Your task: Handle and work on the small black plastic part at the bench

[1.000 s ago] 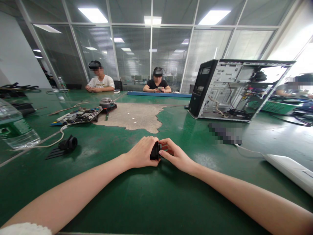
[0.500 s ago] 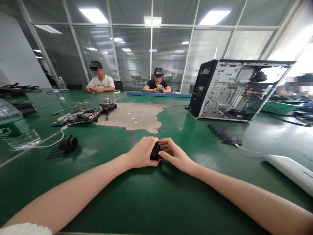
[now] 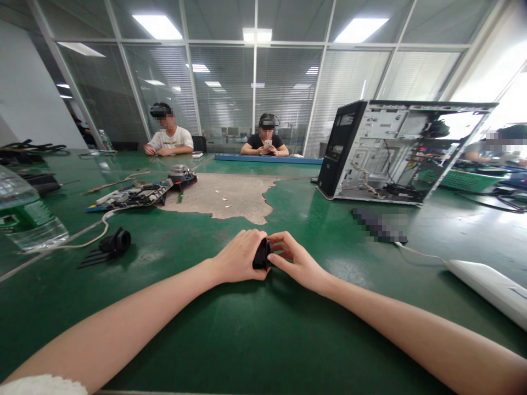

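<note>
A small black plastic part [image 3: 261,254] is between my two hands, just above the green table [image 3: 247,334]; its exact kind I cannot make out. My left hand [image 3: 239,255] is wrapped round it from the left, with most fingers hidden behind the part. From the right, the thumb and fingertips of my right hand [image 3: 298,262] pinch the part's right edge. Off to the left, a black part with a round collar and flat prongs [image 3: 109,244] lies on the table.
An open computer case [image 3: 370,153] stands at right, with a blurred dark device [image 3: 379,225] and a white box [image 3: 486,282] before it. At left are a circuit board [image 3: 135,195] and a water bottle [image 3: 28,211]. Two people [image 3: 171,134] sit across the table; another is far right.
My hands and the black part stay almost exactly where they were. Across the table, the person at left has shifted their hands slightly.
</note>
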Available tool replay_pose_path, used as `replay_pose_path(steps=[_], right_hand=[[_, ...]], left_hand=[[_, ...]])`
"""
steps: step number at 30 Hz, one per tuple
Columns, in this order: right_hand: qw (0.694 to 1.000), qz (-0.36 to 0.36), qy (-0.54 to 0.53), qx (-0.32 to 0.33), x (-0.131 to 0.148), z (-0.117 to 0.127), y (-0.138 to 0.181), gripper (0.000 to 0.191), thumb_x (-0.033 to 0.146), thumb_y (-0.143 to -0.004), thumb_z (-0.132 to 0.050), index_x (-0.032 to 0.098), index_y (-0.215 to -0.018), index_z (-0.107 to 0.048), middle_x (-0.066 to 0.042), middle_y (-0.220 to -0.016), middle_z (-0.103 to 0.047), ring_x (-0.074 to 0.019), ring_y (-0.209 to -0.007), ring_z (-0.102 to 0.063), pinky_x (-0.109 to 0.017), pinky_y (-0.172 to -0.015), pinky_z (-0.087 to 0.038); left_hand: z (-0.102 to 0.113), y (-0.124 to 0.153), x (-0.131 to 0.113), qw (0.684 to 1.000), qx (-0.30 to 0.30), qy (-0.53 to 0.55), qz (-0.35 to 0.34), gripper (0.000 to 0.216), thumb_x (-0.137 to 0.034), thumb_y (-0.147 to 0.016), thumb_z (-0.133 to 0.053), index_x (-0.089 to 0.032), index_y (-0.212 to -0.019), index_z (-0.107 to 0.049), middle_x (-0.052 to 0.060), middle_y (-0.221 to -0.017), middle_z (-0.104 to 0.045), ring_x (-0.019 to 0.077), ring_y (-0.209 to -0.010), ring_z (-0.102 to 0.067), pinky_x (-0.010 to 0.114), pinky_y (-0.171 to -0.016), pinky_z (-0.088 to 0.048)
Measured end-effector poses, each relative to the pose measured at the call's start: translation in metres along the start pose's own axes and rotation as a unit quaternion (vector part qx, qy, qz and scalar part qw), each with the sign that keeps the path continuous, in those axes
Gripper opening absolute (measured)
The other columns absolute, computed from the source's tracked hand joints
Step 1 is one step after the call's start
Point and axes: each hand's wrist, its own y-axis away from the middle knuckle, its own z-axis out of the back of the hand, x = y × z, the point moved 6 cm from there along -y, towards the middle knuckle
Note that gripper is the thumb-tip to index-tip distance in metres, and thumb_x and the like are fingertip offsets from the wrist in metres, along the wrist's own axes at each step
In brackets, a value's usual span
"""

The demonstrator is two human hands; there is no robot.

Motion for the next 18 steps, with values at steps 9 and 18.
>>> replay_pose_path(steps=[9, 18], right_hand=[[0.999, 0.040, 0.004, 0.002, 0.0048, 0.0001, 0.0015, 0.027, 0.023, -0.077, -0.058, 0.023, -0.101, -0.045, -0.003, -0.099, -0.049, -0.0170, -0.095, -0.053, -0.034, -0.079, -0.051], [1.000, -0.009, 0.000, 0.013, 0.0006, -0.0024, 0.0010, 0.025, 0.024, -0.082, -0.051, 0.022, -0.106, -0.043, -0.004, -0.098, -0.052, -0.0153, -0.087, -0.056, -0.033, -0.074, -0.052]], left_hand=[[-0.0012, 0.0000, 0.0015, 1.000, 0.002, 0.001, 0.005, 0.048, -0.033, -0.061, -0.059, -0.016, -0.102, -0.038, 0.008, -0.093, -0.052, 0.0249, -0.080, -0.051, 0.036, -0.069, -0.040], [-0.0005, -0.0001, 0.0008, 1.000, 0.004, 0.003, 0.000, 0.049, -0.033, -0.063, -0.058, -0.015, -0.104, -0.038, 0.008, -0.094, -0.052, 0.0247, -0.081, -0.051, 0.036, -0.071, -0.040]])
